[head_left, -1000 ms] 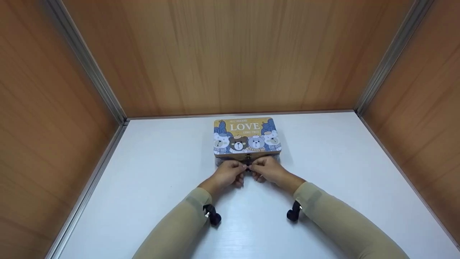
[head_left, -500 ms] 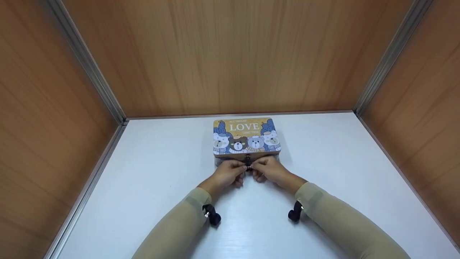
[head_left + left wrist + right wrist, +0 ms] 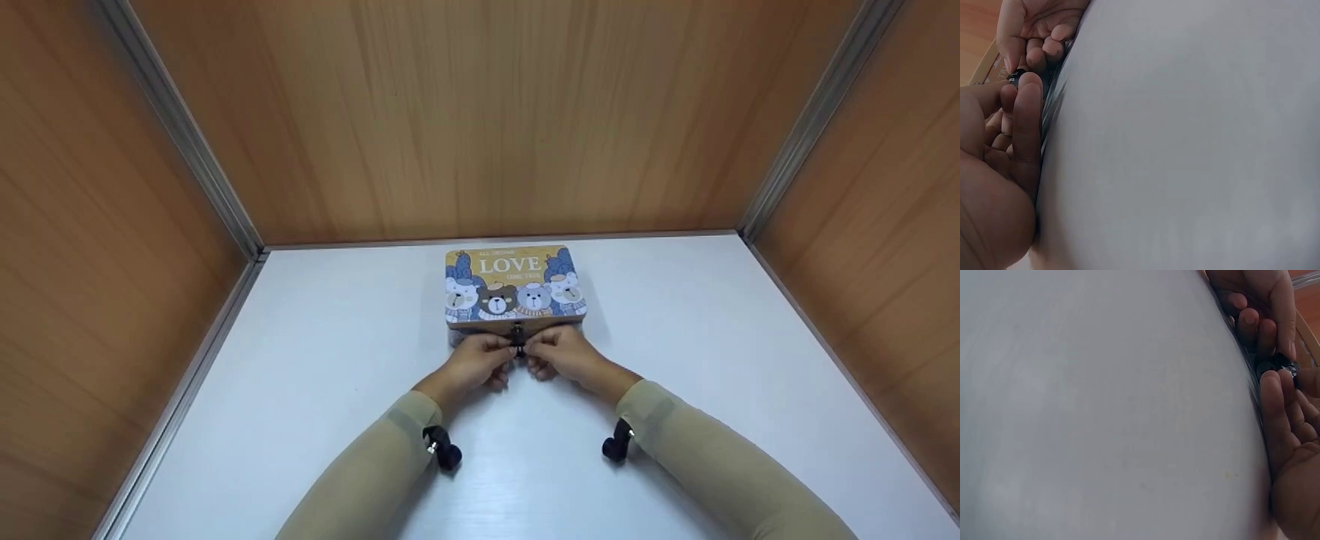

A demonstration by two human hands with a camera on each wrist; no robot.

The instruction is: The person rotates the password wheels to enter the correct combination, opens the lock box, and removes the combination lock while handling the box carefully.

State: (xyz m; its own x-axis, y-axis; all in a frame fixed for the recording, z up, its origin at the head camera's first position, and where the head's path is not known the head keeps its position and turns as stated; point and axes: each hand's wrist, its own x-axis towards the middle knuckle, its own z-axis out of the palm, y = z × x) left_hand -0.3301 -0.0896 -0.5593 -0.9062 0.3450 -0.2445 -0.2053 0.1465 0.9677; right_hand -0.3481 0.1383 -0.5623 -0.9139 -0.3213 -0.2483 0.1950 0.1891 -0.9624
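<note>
A tin box (image 3: 514,283) with "LOVE" and cartoon bears on its closed lid stands near the back of the table. At its front hangs a small black combination padlock (image 3: 519,350) just below a dark latch (image 3: 517,330). My left hand (image 3: 471,361) pinches the padlock from the left with thumb and forefinger. From the right, my right hand (image 3: 571,355) pinches it too. Close up in the left wrist view, the padlock (image 3: 1014,77) shows pale marks between the fingertips. The fingers partly cover the padlock (image 3: 1291,371) in the right wrist view; its dial reading is too small to tell.
The white table (image 3: 337,337) is bordered by a wood-grain back wall (image 3: 480,120) and side walls, with metal strips at the corners. Black wrist cameras (image 3: 444,448) hang under both sleeves, close above the tabletop.
The right hand has shifted very slightly right at the padlock, and the fingertips have moved a little on it. The box and left hand stay nearly in place.
</note>
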